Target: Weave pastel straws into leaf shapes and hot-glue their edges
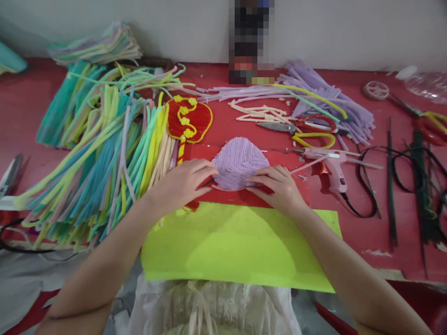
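Note:
A rounded purple fan-shaped piece [240,160], covered in slanting rows of pipe cleaner that meet along a middle line, lies on the red work surface. At its left edge is my left hand [186,181], thumb and fingers closed around the edge where a dark thin stem partly shows. My right hand [279,188] pinches the lower right edge, fingertips on top of the purple rows. Just up and left lies a finished-looking red fan [190,122] with yellow flowers and a yellow rim. A yellow-green sheet [237,246] is spread below both hands.
Bundles of coloured pipe cleaners [115,153] crowd the left side. Purple pipe cleaners [314,93] lie at the back right, near scissors [307,128] with red and yellow handles. A pink glue gun [333,167] with a black cord [359,214] and dark strips [391,195] lie to the right.

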The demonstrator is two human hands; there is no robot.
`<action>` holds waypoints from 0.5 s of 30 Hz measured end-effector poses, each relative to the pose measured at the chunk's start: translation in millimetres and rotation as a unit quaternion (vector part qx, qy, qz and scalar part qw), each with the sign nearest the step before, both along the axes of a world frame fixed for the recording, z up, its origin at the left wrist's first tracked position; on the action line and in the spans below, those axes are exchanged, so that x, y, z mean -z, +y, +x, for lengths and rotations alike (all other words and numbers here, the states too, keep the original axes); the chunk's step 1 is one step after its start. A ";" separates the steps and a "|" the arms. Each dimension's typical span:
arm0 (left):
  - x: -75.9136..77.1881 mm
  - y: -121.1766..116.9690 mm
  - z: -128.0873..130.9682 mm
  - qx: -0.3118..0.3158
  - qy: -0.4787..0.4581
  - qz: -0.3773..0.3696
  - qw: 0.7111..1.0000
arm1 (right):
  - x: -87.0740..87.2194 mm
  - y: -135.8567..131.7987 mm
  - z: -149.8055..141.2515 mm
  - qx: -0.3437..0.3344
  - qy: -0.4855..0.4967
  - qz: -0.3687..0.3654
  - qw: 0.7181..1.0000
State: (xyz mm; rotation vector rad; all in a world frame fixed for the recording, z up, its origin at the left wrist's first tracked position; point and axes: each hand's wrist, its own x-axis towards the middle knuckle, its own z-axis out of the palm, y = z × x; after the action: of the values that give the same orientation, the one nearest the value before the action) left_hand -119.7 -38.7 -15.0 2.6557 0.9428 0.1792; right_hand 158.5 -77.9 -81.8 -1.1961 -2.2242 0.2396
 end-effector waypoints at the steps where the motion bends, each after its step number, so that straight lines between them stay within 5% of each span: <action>1: 2.0 0.1 2.7 0.012 0.011 0.005 1.000 | -0.1 0.0 -0.1 0.000 0.000 0.002 1.000; 7: 13.1 8.8 18.6 0.049 0.024 0.009 0.998 | -2.3 0.5 -1.2 -0.003 0.007 0.008 1.000; 15: 15.0 14.7 8.6 0.096 0.038 0.067 0.992 | -2.2 1.9 -1.4 -0.004 0.014 0.001 1.000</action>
State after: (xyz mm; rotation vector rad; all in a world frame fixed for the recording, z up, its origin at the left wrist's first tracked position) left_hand -111.1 -24.1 -30.0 2.8753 0.7134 0.1005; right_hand 157.1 -75.9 -79.7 -1.1767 -2.2040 0.2556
